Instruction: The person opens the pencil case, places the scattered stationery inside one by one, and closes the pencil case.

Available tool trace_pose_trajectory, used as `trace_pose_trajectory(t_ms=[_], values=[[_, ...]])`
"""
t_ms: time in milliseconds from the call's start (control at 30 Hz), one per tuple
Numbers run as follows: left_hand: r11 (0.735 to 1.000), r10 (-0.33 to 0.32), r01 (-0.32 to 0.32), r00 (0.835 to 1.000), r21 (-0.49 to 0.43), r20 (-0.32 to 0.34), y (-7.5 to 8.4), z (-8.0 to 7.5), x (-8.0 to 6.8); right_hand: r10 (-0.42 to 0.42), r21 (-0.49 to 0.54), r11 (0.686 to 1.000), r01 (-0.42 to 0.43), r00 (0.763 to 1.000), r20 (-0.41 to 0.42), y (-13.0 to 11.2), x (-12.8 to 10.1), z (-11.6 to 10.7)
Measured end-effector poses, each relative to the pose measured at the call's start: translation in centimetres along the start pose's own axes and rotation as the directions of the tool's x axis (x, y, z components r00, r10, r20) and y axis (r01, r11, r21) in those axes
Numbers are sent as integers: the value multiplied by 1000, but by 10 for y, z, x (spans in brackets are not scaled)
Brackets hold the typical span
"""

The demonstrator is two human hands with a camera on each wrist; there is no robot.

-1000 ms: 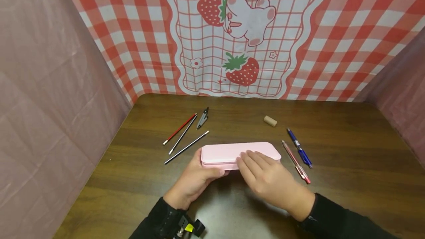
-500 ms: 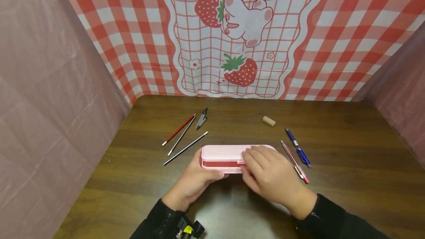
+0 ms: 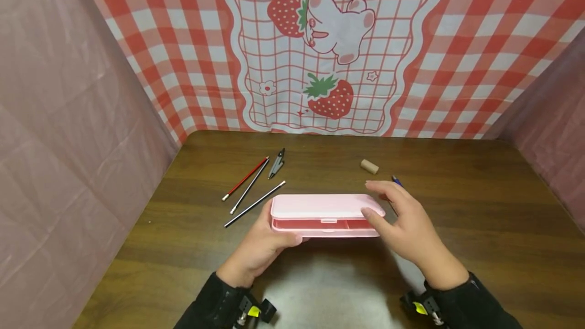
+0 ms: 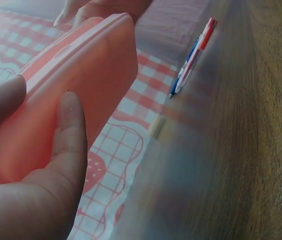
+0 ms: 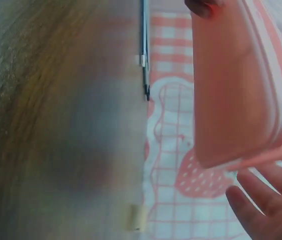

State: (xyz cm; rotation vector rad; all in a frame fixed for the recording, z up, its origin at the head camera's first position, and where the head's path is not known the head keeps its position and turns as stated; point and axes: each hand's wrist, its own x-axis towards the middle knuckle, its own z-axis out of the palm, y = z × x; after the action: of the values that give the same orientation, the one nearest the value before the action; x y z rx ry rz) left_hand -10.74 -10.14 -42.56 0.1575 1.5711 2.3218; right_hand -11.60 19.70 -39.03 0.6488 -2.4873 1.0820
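A pink pencil case [image 3: 320,206] lies on the brown table [image 3: 480,207], its lid lifted a crack so a dark gap shows along the front. My left hand [image 3: 270,231] grips its left end, thumb on the front wall and fingers behind. In the left wrist view that thumb [image 4: 70,131] lies along the case [image 4: 81,70]. My right hand [image 3: 376,198] is at the right end, thumb tip against the lid's front corner and fingers spread straight above it. The right wrist view shows the case [image 5: 231,85] with straight fingers [image 5: 261,200] beside it.
Left of the case lie a red pencil [image 3: 245,178], two thin dark pencils [image 3: 254,204] and a compass [image 3: 277,163]. A small tan eraser [image 3: 369,166] sits behind the right hand. A blue pen's tip [image 3: 396,181] shows past the fingers. Cloth walls close in three sides.
My right hand slid from the top of the lid to the case's right end, and the lid has come up a crack. The pens on the right are now mostly hidden.
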Motion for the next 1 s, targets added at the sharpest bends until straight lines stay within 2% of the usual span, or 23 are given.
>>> trace_pose_trajectory(t_ms=[67,133,267,400,533,700,800,900,1000], values=[[1000,9,-10,1000,6,19,1,-1,-1,22,116,993,-29,998,56,6,-1,-2],[1000,16,-17,999,15,36,1,-2,-1,20,229,972,-45,994,111,12,-3,-2],[999,26,-28,998,27,61,1,-3,-1,-16,404,913,-60,983,182,26,-9,0],[999,25,-27,998,32,66,0,-4,0,-29,518,852,-83,979,203,37,-14,0],[999,-4,1,998,41,60,0,-4,0,-11,544,833,-104,979,205,41,-16,-1],[997,-58,55,997,55,54,1,-7,2,11,525,845,-108,983,185,42,-18,-2],[990,-56,55,998,132,6,2,-10,3,22,517,849,-112,984,177,44,-19,-2],[961,-22,34,999,276,-49,3,-13,3,34,534,836,-128,983,181,46,-20,-1],[904,18,14,997,427,-70,4,-16,3,36,545,827,-138,980,193,48,-20,-1]])
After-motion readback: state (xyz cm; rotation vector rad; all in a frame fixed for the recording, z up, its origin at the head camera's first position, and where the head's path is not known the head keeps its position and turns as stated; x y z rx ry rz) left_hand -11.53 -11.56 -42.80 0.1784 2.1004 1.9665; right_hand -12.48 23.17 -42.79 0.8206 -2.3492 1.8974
